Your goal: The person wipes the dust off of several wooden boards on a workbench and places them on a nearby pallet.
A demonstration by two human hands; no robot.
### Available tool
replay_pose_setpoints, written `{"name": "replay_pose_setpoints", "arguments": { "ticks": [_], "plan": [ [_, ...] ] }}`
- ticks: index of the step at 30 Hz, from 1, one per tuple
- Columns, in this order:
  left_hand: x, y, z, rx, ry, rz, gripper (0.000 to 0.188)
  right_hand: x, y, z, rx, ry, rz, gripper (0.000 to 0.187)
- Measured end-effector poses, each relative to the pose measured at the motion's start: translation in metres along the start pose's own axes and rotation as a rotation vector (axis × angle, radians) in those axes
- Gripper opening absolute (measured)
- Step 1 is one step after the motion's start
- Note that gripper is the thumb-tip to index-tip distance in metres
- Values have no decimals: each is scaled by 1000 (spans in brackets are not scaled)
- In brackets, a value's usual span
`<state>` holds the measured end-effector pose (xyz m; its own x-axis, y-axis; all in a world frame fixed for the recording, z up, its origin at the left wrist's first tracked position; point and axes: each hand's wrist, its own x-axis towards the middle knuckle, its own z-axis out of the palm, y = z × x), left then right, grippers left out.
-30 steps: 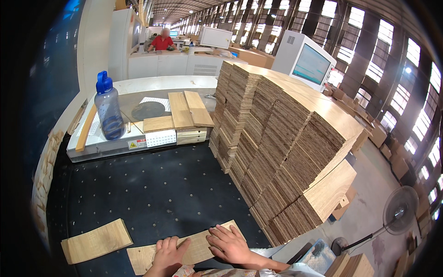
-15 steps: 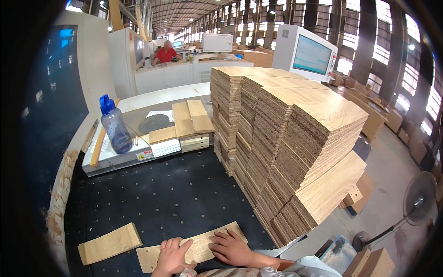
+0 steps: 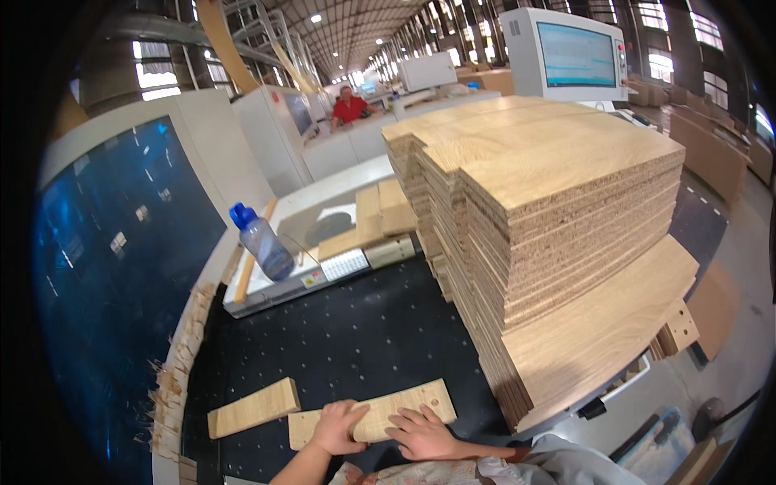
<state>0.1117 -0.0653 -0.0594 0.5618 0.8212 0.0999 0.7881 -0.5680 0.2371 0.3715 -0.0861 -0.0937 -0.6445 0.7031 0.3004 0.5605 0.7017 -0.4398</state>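
At 6 o'clock, the person's left hand (image 3: 338, 428), its fingers narrowly spaced, and right hand (image 3: 422, 435), fingers spread wider, lie on a wooden board (image 3: 383, 412), while at 11 o'clock from them stands a see-through, blue-capped bottle (image 3: 267, 249), its contents too blurred to tell.

board (image 3: 378, 412): smooth wood-grain | stacked panels (image 3: 558, 230): smooth faces, rough chipboard edges | bottle (image 3: 265, 246): translucent plastic | tabletop (image 3: 364, 331): matt

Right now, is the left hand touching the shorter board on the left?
Apart: the head view shows a gap between the left hand, on the longer board, and the shorter board.
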Motion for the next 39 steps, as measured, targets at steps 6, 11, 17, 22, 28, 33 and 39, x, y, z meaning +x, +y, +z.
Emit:
{"name": "replay_pose_setpoints", "arguments": {
  "ticks": [6,11,17,22,28,33,39],
  "plan": [
    [40,2,3,-24,21,96,84,-2,10,-13,-68,48,70,45],
    [11,6,1,-14,10,3,83,1,-2,-3,-25,146,-6,39],
    [23,-1,4,40,-10,44,82,7,-2,-1,-127,177,87,43],
    [23,-5,2,-2,-7,61,81,15,-18,-7,-222,93,150,44],
    [17,-8,6,-47,114,52,85,61,-26,-8,-154,53,134,57],
    [16,-10,10,-130,155,36,88,93,-16,18,-158,-36,259,74],
    [15,-14,13,-134,172,39,90,92,-13,21,-68,-60,276,80]
  ]
}}
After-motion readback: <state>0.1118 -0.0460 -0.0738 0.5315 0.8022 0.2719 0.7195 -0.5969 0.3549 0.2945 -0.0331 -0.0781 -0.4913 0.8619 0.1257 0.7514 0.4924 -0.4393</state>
